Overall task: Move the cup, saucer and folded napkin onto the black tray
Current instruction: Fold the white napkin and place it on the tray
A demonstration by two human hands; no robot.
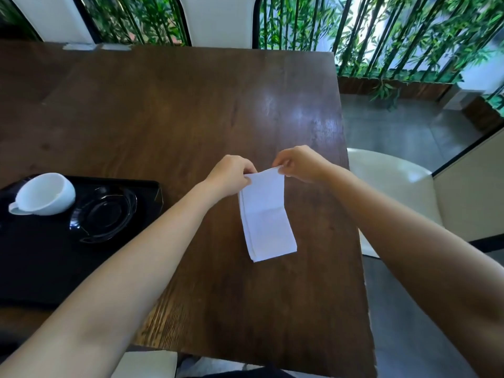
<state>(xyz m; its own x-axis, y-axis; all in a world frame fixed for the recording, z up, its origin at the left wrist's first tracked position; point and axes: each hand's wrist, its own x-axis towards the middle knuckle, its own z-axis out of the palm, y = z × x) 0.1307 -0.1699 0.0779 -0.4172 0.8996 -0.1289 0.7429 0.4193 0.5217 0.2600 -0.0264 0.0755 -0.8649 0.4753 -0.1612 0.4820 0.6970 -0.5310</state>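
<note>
A white napkin [266, 218], folded into a long strip, lies on the dark wooden table [169, 110] right of centre. Its far end is lifted: my left hand [231, 177] pinches the far left corner and my right hand [300, 163] pinches the far right corner. The black tray [41, 257] sits at the table's left edge. On it a white cup [45, 193] rests tilted on its side at the far left, handle toward me. A dark glossy saucer [105, 212] lies flat on the tray just right of the cup.
A cream chair [392, 184] stands close to the table's right edge. Two white chair backs [218, 20] rise beyond the far edge, with bamboo plants behind glass. The table's right edge runs just right of the napkin.
</note>
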